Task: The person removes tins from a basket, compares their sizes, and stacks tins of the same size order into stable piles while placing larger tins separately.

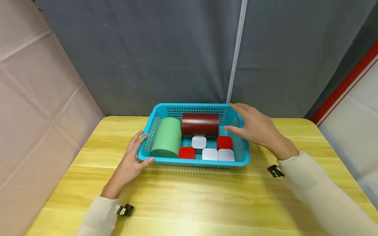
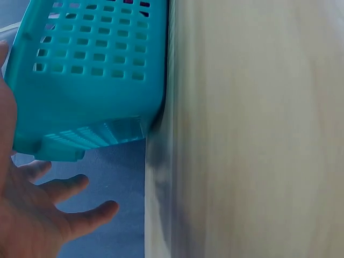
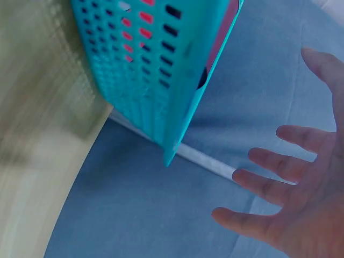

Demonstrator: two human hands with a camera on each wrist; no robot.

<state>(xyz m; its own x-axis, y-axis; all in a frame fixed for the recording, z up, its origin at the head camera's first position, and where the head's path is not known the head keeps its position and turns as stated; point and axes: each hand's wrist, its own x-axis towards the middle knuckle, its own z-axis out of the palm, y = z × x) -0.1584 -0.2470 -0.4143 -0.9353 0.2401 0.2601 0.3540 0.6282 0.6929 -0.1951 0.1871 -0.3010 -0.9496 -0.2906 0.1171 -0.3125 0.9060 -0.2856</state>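
"Where was the blue basket (image 1: 192,161) seen?"
"On the table (image 1: 189,200), between the left hand (image 1: 130,162) and the right hand (image 1: 255,126)."
"Was it gripped?"
"In the right wrist view, the right fingers (image 3: 263,186) were shown spread, clear of it; the left were spread too, though thumb contact could not be told."
"Contents?"
"Only from the head were a green cylinder (image 1: 167,136) and a dark red cylinder (image 1: 200,123) plainly shown."

Wood-grain table (image 1: 183,200) in front of me, yellowish, far corners rounded; directly on it, one blue perforated basket (image 1: 192,105), long side running left to right; it sits near the edge farthest from me; tabletop shows left, right and on my side.
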